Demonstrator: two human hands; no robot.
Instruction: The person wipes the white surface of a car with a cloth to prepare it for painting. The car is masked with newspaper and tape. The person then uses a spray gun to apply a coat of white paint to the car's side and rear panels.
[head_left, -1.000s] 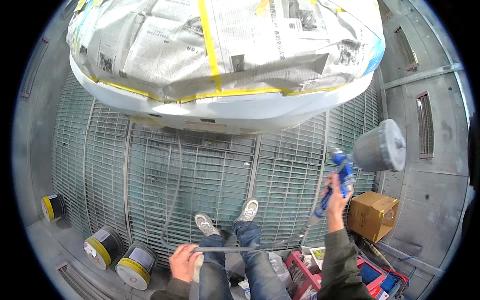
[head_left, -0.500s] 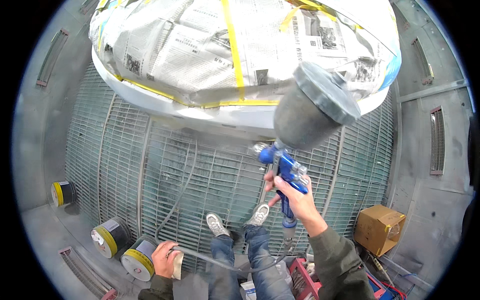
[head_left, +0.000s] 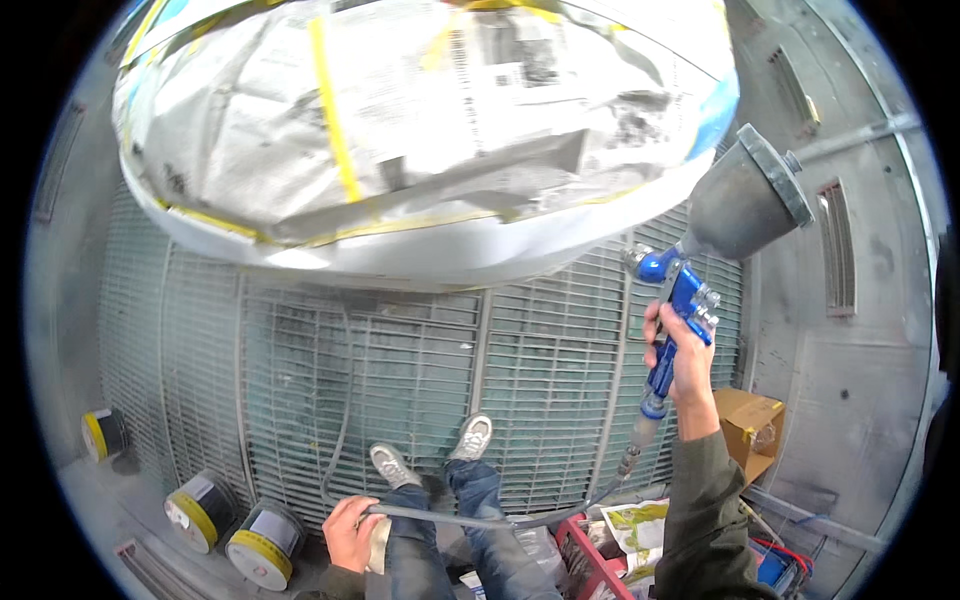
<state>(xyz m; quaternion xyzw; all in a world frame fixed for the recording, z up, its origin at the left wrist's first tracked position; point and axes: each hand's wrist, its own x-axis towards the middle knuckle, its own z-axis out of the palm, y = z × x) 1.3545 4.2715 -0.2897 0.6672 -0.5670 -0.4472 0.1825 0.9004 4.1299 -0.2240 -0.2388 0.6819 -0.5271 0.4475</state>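
Observation:
My right hand [head_left: 688,360] is wrapped round the handle of a blue spray gun [head_left: 684,290], held to the right of the car. On top sits a grey cup [head_left: 745,200] with a lid, tilted to the right. The nozzle points left, toward the right end of a white car bumper [head_left: 400,255]. Above the bumper, newspaper [head_left: 430,130] fixed with yellow tape covers the car. At lower left my left hand [head_left: 350,530] is closed on the grey air hose [head_left: 450,518], which runs to the gun's base. A beige piece [head_left: 379,545], perhaps cloth or paper, shows beside that hand.
Underfoot is a metal floor grating [head_left: 420,350], with the hose trailing over it. Several yellow-banded buckets [head_left: 262,560] stand at lower left. A cardboard box [head_left: 745,425] and a red-framed cart [head_left: 590,560] lie by my right arm. Grey walls flank both sides.
My right hand has swung the spray gun to the right, past the bumper's right part. The car and floor appear shifted left in view. My left hand keeps its hold on the hose.

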